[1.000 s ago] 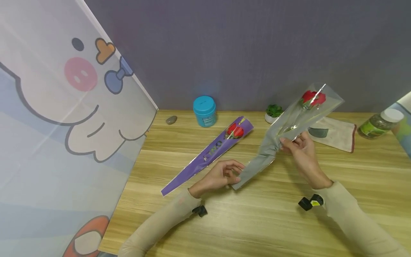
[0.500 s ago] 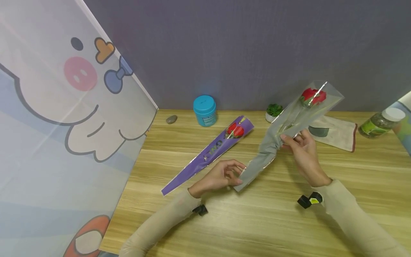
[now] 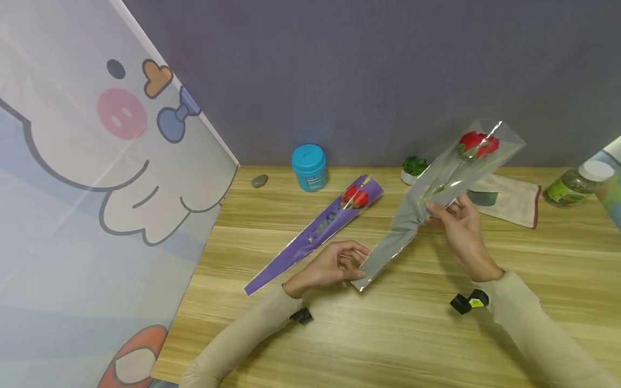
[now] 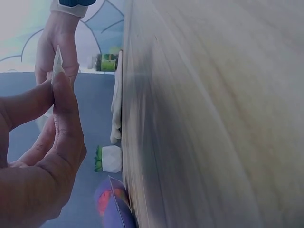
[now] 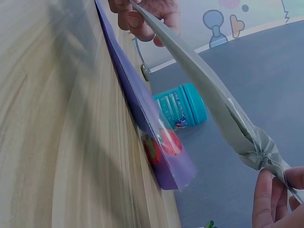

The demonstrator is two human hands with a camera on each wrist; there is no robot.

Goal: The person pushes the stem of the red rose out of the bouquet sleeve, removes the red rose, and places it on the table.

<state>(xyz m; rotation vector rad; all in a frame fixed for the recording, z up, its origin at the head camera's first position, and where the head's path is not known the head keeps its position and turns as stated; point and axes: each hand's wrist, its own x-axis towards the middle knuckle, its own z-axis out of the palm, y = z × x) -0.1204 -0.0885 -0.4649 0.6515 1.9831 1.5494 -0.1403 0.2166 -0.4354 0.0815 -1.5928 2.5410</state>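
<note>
A red rose [image 3: 477, 144] stands inside a clear-fronted grey wrapping sleeve [image 3: 385, 253], held slanted above the table. My left hand [image 3: 330, 265] pinches the sleeve's narrow lower tip between thumb and finger, as the left wrist view shows. My right hand [image 3: 461, 234] grips the sleeve near its middle, where the wrap is creased and bunched. Left of it, a second rose in a purple sleeve [image 3: 291, 261] lies flat on the table; its red bloom [image 5: 170, 141] shows in the right wrist view. The lower stem of the held rose is hidden by the grey wrap.
Along the back of the wooden table [image 3: 388, 334] stand a blue lidded tub [image 3: 309, 168], a small potted succulent [image 3: 414, 170] and a white-capped jar [image 3: 577, 184]. A grey stone [image 3: 259, 181] lies at back left. A beige cloth pouch [image 3: 514, 202] lies behind the right hand.
The grey sleeve's top with the rose has shifted slightly right and up, with a small turn of the wrap. Both hands keep their hold; the purple sleeve has not moved.
</note>
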